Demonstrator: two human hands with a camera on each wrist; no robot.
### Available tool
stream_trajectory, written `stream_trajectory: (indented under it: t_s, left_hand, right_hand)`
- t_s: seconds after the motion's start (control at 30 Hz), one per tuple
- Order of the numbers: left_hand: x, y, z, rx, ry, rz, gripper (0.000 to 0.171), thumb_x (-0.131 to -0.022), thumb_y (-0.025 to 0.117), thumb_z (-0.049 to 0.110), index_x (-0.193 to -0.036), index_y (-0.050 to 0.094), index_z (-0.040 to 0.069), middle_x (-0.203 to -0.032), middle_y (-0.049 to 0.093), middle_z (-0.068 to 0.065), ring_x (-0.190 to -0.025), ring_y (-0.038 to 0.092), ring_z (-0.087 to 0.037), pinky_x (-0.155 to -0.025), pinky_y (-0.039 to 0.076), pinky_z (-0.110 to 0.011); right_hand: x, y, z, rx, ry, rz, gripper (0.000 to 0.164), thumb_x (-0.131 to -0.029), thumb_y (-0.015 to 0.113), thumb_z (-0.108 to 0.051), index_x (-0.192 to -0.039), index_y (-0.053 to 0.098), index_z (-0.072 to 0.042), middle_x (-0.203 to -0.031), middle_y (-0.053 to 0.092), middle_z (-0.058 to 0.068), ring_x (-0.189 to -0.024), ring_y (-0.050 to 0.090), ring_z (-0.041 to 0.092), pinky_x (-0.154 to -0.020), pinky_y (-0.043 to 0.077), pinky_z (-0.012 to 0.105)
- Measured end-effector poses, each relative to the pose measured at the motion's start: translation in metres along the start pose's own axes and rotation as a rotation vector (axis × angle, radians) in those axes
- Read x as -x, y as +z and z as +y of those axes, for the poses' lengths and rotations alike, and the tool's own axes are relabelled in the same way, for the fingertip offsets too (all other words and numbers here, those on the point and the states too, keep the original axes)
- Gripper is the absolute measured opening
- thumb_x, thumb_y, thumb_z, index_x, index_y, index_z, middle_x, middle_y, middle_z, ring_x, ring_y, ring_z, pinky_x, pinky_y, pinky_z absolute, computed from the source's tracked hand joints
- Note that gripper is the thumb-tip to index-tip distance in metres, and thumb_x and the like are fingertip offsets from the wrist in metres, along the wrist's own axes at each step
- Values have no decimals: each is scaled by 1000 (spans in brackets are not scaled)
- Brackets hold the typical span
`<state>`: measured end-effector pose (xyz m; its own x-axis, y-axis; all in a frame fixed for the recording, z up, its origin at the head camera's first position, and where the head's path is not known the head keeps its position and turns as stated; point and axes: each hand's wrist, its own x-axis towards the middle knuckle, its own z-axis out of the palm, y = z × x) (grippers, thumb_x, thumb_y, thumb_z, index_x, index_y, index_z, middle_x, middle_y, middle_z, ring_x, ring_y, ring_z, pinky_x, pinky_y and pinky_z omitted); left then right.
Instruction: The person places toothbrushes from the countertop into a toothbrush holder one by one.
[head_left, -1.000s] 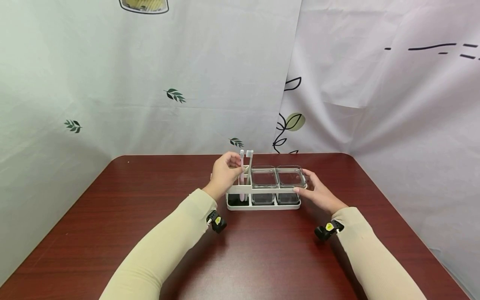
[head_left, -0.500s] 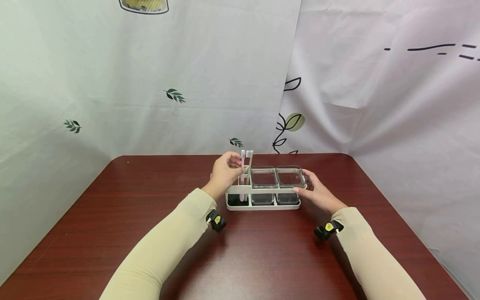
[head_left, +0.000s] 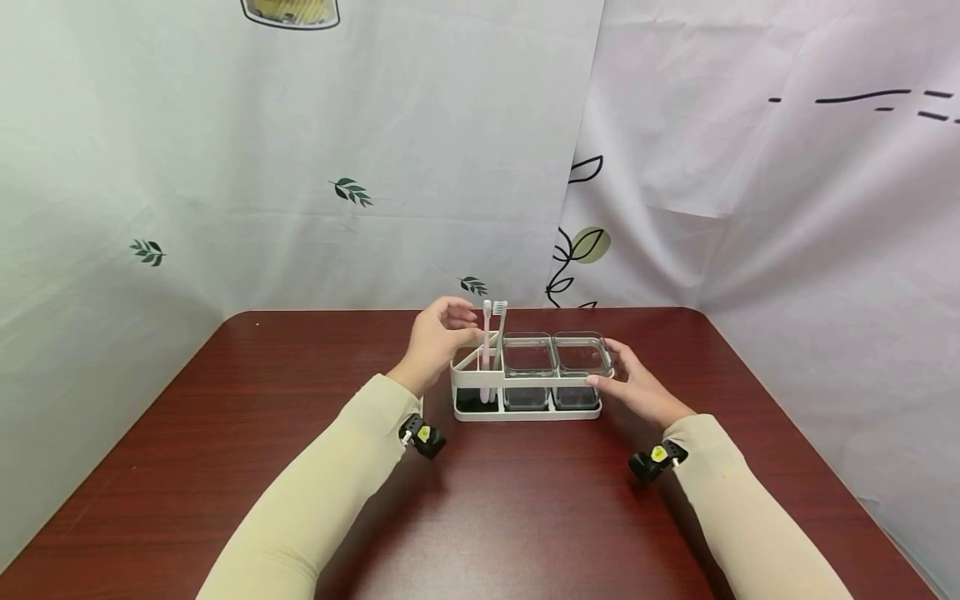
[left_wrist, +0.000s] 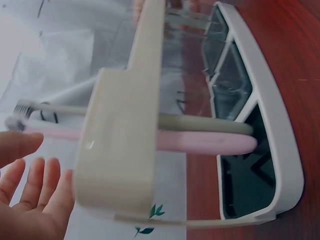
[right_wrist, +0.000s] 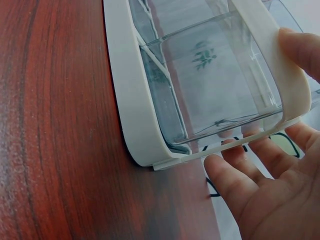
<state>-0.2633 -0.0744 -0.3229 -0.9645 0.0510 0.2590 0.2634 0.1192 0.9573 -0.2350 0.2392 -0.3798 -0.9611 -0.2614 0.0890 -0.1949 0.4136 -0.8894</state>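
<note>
The head view shows a pale backdrop cloth (head_left: 450, 125) printed with leaves, and before it a dark red wooden table (head_left: 525, 517). On the table stands a white rack (head_left: 480, 379) with 3 compartments, between 2 hands in cream sleeves (head_left: 360, 450). The right hand (head_left: 637, 387) grips the rack's right end, thumb on the front of the upper rail, fingers round the far side. The left hand (head_left: 435, 342) is at the other end, its fingers loosely bent and parted from the thumb, holding nothing. 2 clear cups (head_left: 527, 398) fill the middle and right compartments. In the left compartment 2 toothbrushes stand nearly upright: the pink toothbrush (left_wrist: 207, 142) just beside the left thumb, contact impossible to tell, and the grey toothbrush (left_wrist: 205, 123) farther from it. Each wrist carries a black camera (head_left: 427, 439) with a small yellow label (head_left: 424, 433), its writing too small to read.
</note>
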Motion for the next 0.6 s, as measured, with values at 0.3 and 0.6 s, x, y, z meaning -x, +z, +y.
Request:
stream_trajectory:
  t_s: [0.3,0.6]
  left_hand:
    - [-2,-23,7,128,-70,-30,41,-82,68,-9,-121,54,-2,-102,63,-6,-88,63,-10,-80,54,-25]
    - [-5,-38,5,256,-145,-11,43,-85,65,-9,-125,51,-1,-114,59,-13,-91,64,-12,-91,53,-38]
  right_hand:
    - [0,0,-1,15,0,5,75,-93,63,-17,-150,15,-3,-142,35,28,-122,44,40,-98,43,48]
    - [0,0,1,1,3,3,76,-93,63,-17,-150,15,-4,-142,35,28,-122,44,39,-97,43,46]
